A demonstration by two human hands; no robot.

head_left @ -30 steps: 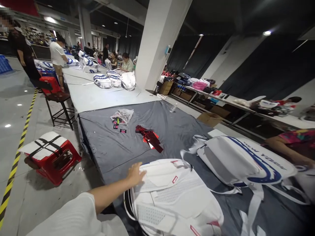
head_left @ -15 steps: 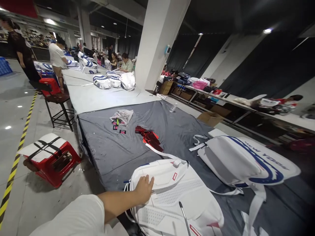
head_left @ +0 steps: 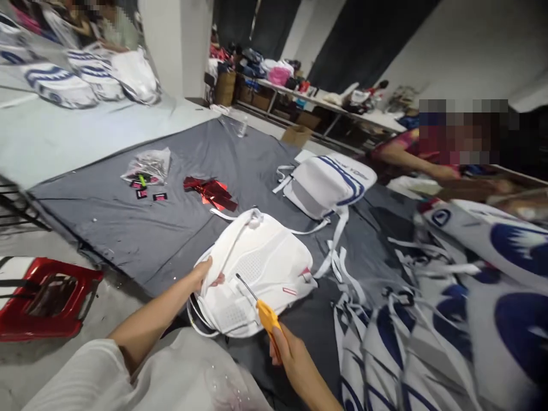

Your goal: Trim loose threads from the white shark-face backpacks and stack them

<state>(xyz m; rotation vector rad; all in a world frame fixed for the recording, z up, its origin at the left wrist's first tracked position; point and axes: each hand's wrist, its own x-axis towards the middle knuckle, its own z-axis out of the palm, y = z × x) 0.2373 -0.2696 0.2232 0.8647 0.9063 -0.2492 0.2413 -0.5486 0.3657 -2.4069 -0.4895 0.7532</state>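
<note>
The white pad [head_left: 257, 268] lies at the near edge of the grey table cover [head_left: 128, 228], its near-left corner just over the rim. Bare cover stretches far and left of it, up to a plastic bag [head_left: 148, 166] and red foil scraps [head_left: 209, 193]; to the right, loose white straps [head_left: 338, 257] and blue-and-white pads [head_left: 471, 297] crowd close. The left hand [head_left: 204, 273] reaches in from near left, arm extended, fingers pinching the pad's left edge. The right hand [head_left: 291, 357] is clenched around the orange-handled screwdriver [head_left: 257, 302], whose shaft points far-left onto the pad
</note>
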